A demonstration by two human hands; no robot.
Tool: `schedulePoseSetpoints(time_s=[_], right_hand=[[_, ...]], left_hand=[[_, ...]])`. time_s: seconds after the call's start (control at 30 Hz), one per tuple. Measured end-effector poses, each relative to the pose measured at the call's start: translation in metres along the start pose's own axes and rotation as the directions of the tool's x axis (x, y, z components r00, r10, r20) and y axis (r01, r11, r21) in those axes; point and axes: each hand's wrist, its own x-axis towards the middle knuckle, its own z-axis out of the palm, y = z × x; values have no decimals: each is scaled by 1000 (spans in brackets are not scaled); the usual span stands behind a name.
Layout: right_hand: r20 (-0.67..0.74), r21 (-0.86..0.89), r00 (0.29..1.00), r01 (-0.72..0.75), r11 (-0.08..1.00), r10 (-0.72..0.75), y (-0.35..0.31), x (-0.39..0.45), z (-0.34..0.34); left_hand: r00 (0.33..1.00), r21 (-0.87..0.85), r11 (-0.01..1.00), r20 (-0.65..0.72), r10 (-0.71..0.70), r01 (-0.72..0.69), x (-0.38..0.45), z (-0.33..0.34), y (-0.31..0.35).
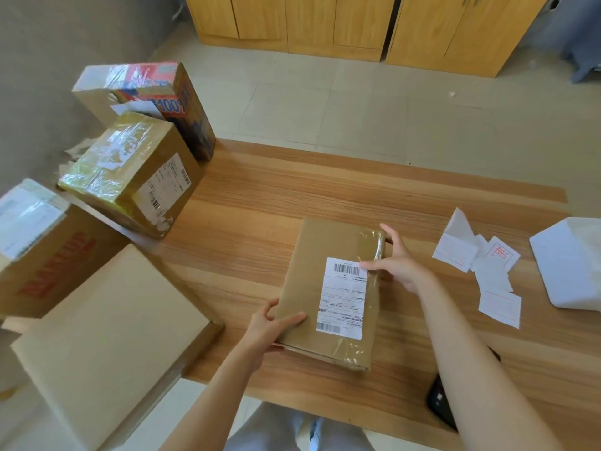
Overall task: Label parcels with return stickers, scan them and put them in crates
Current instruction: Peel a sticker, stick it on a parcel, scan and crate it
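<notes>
Flat kraft cardboard parcel [328, 288], glossy tape along its 3 o'clock edge, lies mid wood-grain bench [260, 196]. White barcode label [343, 297], print unreadable. Left hand [273, 327] fingers clamped on 7 o'clock corner; right hand [398, 263] fingers spread, pressing the taped edge. Red-printed stickers [481, 271] at 3 o'clock.

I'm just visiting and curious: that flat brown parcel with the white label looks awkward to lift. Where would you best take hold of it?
Probably by its long side edges, one hand from each side. The flat parcel lies flat on the table, so only its thin edges offer a hold. The left hand already grips the near left corner; the right hand is at the far right edge, fingers on the label.
</notes>
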Motion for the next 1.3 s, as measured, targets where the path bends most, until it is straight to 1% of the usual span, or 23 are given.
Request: schedulePoseSetpoints(time_s=[0.1, 0.17, 0.23, 0.3, 0.37, 0.43, 0.47, 0.5, 0.53, 0.57, 0.63, 0.7, 0.77, 0.8, 0.83, 0.87, 0.93, 0.97, 1.03, 1.1, 1.2, 1.3], right_hand=[[-152, -33, 986, 60, 998, -64, 4, -14, -1], [-276, 42, 960, 60, 997, -46, 13, -30, -2], [-367, 161, 929, 24, 987, 37, 32, -45, 3], [-435, 282, 888, -20, 959, 146, 53, -60, 15], [-476, 363, 846, -61, 930, 241, 69, -75, 28], [-551, 345, 786, -90, 934, 280, 74, -88, 38], [-582, 313, 762, -111, 943, 284, 75, -91, 41], [-599, 288, 751, -120, 950, 277, 75, -93, 43], [-601, 268, 753, -127, 955, 268, 77, -93, 44], [-602, 246, 755, -136, 960, 261, 78, -91, 45], [-598, 163, 761, -192, 968, 252, 76, -90, 43], [-584, 27, 766, -313, 949, 270, 71, -90, 38], [-593, -104, 765, -383, 918, 252, 64, -87, 30], [-598, -129, 767, -378, 917, 232, 62, -83, 24], [-592, -135, 778, -354, 925, 211, 58, -78, 18], [-572, -131, 798, -318, 939, 191, 53, -71, 12], [-518, -139, 843, -249, 959, 143, 43, -58, 2], [-481, -143, 869, -211, 967, 118, 38, -51, -1], [-404, -99, 908, -161, 982, 108, 27, -39, -5], [-354, -29, 926, -150, 988, 130, 22, -34, -5], [-379, 37, 918, -115, 993, 121, 23, -38, -3], [-450, 148, 879, -98, 984, 155, 34, -51, 9]], left_hand=[[999, 117, 992, -6, 54, -53, 9, -10, 27], [995, 233, 967, 27, 97, -101, 18, -13, 53], [985, 344, 923, 86, 153, -173, 32, -10, 84], [966, 481, 839, 158, 202, -254, 45, -3, 115], [945, 630, 706, 248, 213, -324, 55, 9, 141], [925, 755, 537, 327, 192, -378, 60, 22, 159], [915, 785, 471, 355, 190, -402, 64, 26, 164], [908, 795, 438, 373, 191, -419, 68, 30, 166], [899, 787, 433, 387, 207, -438, 71, 32, 165], [891, 770, 448, 388, 235, -453, 77, 33, 161], [874, 705, 517, 371, 314, -485, 78, 34, 152], [858, 615, 601, 318, 404, -511, 69, 33, 141], [862, 504, 709, 170, 478, -493, 56, 29, 123], [869, 442, 764, 83, 488, -470, 51, 26, 112], [883, 370, 819, 7, 470, -439, 43, 25, 100], [904, 302, 870, -56, 424, -389, 36, 24, 87], [951, 172, 949, -119, 286, -264, 21, 29, 64], [969, 107, 975, -128, 210, -197, 14, 32, 55], [992, 13, 995, -88, 96, -95, 5, 37, 40], [998, -10, 998, -37, 59, -59, 6, 39, 33], [995, -7, 995, -37, 97, -98, 17, 36, 38], [980, 146, 970, -5, 198, -195, 24, 31, 60]])
